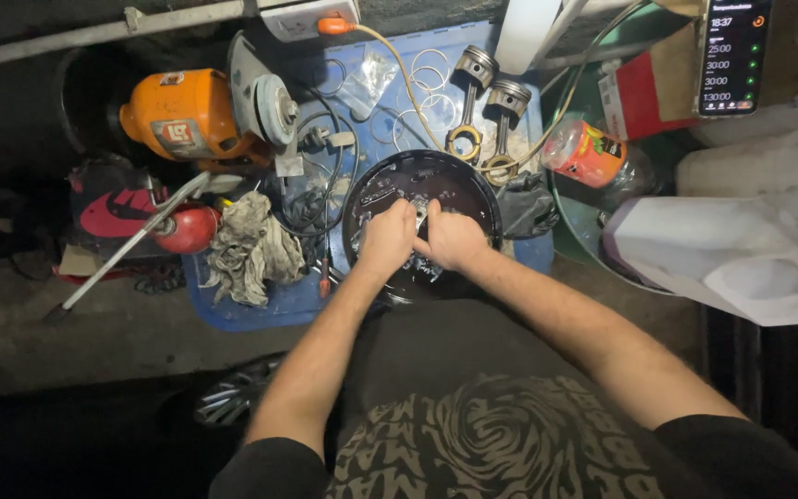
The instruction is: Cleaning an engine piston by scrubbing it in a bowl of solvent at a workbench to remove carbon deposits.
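**A:** Closest to the lens, the person's black shirt with its pale swirl print [501,444], and both forearms running up toward twelve o'clock.

**B:** And they meet in the round black basin [473,180], dead centre. The left hand [386,238] and right hand [453,238] are side by side, thumbs up, fingers curled and pinching a small grey metal part [420,214] between them.

**A:** Dark liquid in that basin, and more small parts lying in it under the hands. Exactly what the part is, I can't tell.

**B:** The basin sits on a blue plastic surface [260,310]. At twelve o'clock from it, two pistons with connecting rods [487,106], lying just beside each other.

**A:** At nine o'clock, a crumpled grey rag [249,245], and a red-tipped screwdriver [325,268] between rag and basin.

**B:** Ten o'clock, an orange bench grinder [200,115]. Over at two o'clock, a clear jar with a red label [593,152], tipped on its side, and a phone [733,55] propped up in the far corner.
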